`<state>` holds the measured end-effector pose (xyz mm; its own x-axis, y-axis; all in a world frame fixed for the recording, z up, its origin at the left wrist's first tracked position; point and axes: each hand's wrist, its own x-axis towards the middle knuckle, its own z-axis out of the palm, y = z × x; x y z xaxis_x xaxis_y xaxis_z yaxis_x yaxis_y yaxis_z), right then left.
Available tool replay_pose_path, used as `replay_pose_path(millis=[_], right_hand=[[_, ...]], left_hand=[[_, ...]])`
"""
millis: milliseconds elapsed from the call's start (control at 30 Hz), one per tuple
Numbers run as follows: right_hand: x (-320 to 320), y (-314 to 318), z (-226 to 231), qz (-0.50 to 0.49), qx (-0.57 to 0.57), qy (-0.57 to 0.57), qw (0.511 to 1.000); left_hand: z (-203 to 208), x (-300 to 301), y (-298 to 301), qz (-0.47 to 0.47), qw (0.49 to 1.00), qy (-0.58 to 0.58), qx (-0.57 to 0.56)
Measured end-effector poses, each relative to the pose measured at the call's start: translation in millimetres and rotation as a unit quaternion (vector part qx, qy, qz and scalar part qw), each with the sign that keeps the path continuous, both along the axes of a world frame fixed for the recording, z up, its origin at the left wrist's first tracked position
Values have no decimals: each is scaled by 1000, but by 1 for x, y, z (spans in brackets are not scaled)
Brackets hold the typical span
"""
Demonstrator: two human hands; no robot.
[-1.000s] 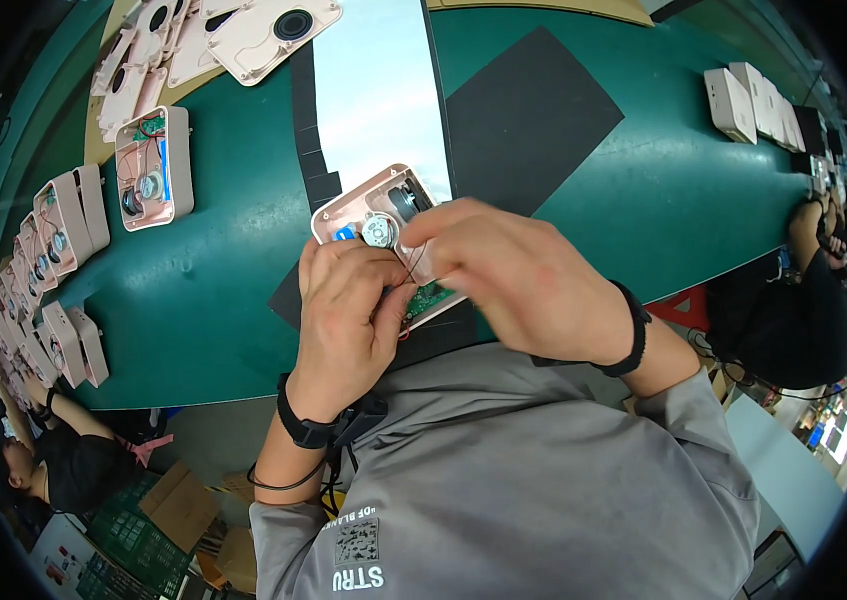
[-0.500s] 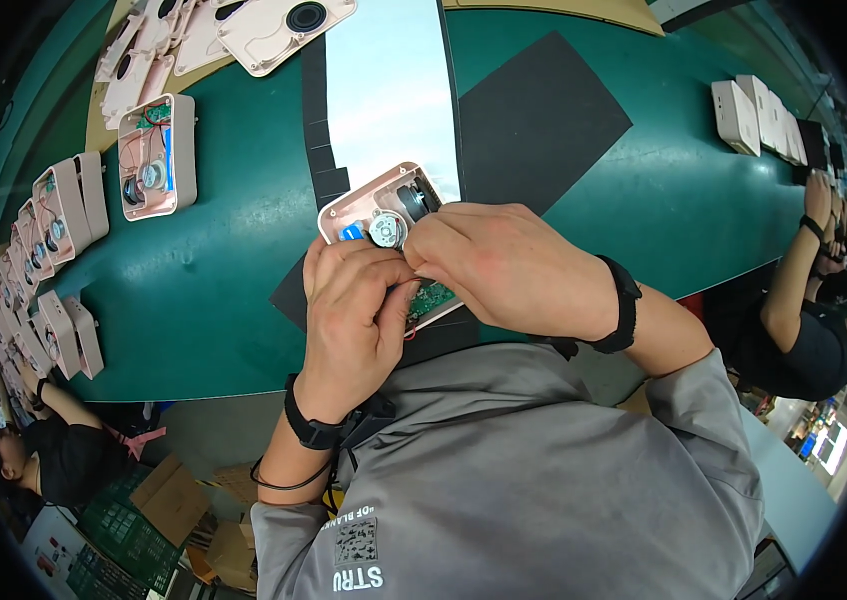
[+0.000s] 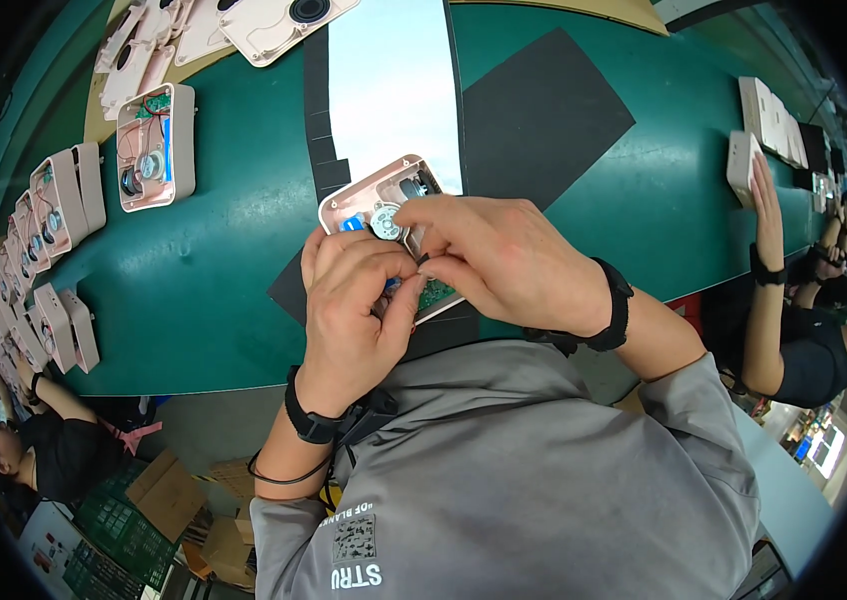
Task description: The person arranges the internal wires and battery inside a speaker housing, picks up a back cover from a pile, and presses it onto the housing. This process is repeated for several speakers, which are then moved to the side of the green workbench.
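Note:
A pale pink casing (image 3: 369,187) lies tilted in front of me, its inside facing up. In it are a round silver part (image 3: 385,222), a black round part (image 3: 414,187), a blue part (image 3: 353,222) and a green circuit board (image 3: 434,293). My left hand (image 3: 354,305) rests over the casing's left side, thumb and forefinger closed near its middle; what they hold is hidden. From the right, my right hand (image 3: 529,260) pinches a small black piece (image 3: 423,259) at the left fingertips, beside thin pale wires. Its forefinger lies near the silver part.
Similar filled casings stand at the left, the closest one (image 3: 184,150) upper left. Flat pink panels (image 3: 262,30) lie at the back. Beneath the casing are a white sheet (image 3: 389,90) and black mats (image 3: 549,115). At far right, a co-worker's hand (image 3: 766,210) touches a white box (image 3: 742,165).
My right fingers have spread a little and shifted, baring the small black piece and pale wires. The co-worker at right has reached to a white box, which now stands nearer.

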<state>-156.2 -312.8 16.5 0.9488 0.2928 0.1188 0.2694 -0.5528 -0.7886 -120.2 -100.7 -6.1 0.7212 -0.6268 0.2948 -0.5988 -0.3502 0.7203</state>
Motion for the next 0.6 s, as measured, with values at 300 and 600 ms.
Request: replay_pose_path(millis=[300,600], right_hand=[[-9,1,-7,-31,6,-36,999],[-11,5,-5,-33,-40,-54,997]], left_hand=[[-13,-11,-6,51,996,-70,-21],[-11,-15,-9,86,993,-78,-14]])
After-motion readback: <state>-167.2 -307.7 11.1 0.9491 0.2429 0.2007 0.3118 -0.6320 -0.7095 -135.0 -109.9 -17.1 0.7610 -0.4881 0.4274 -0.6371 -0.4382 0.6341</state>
